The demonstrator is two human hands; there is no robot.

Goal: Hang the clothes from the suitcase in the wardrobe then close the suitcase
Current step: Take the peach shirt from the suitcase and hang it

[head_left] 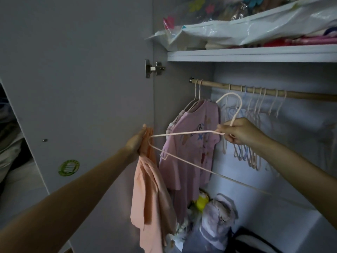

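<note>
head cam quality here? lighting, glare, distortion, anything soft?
Head view: dim overall, bluish cast; glare on the white plastic bag on the top shelf. Wide-angle bend shows in the wooden rail and the forearms at the edges. The pale pink wire hanger in the right hand is sharp; the peach cloth held by the left hand looks slightly soft.

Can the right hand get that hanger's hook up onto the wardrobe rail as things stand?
Probably yes. The right hand pinches the hanger at its neck, just below the rail, and a bare stretch of rail lies between the pink shirts and the empty hangers. The peach garment in the left hand isn't on it yet.
</note>
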